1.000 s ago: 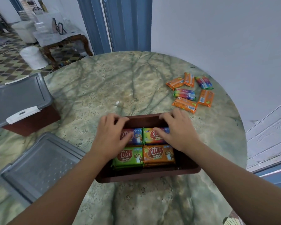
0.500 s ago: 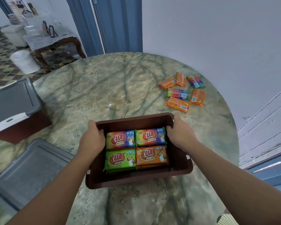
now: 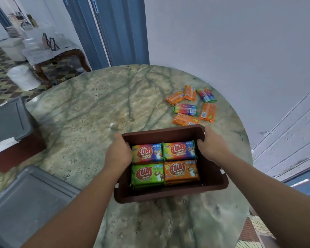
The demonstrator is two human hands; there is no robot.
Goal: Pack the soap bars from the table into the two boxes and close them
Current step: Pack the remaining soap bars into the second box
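An open brown box (image 3: 170, 195) sits on the round marble table (image 3: 97, 104) in front of me. Inside it lie several wrapped soap bars (image 3: 164, 163), rainbow, green and orange, packed side by side. My left hand (image 3: 117, 153) grips the box's left rim and my right hand (image 3: 210, 145) grips its right rim near the far corner. Several loose soap bars (image 3: 192, 106) lie on the table beyond the box, to the right. A second brown box (image 3: 16, 153) with a grey lid (image 3: 6, 119) on it stands at the left edge.
A loose grey lid (image 3: 29, 197) lies on the table at the near left. A white wall runs close along the table's right side. Blue door frames, a tiled floor and a small table with clutter are in the background left.
Both hands left the soap bars inside the box and took hold of its side rims. The box now sits further right and closer to the loose bars.
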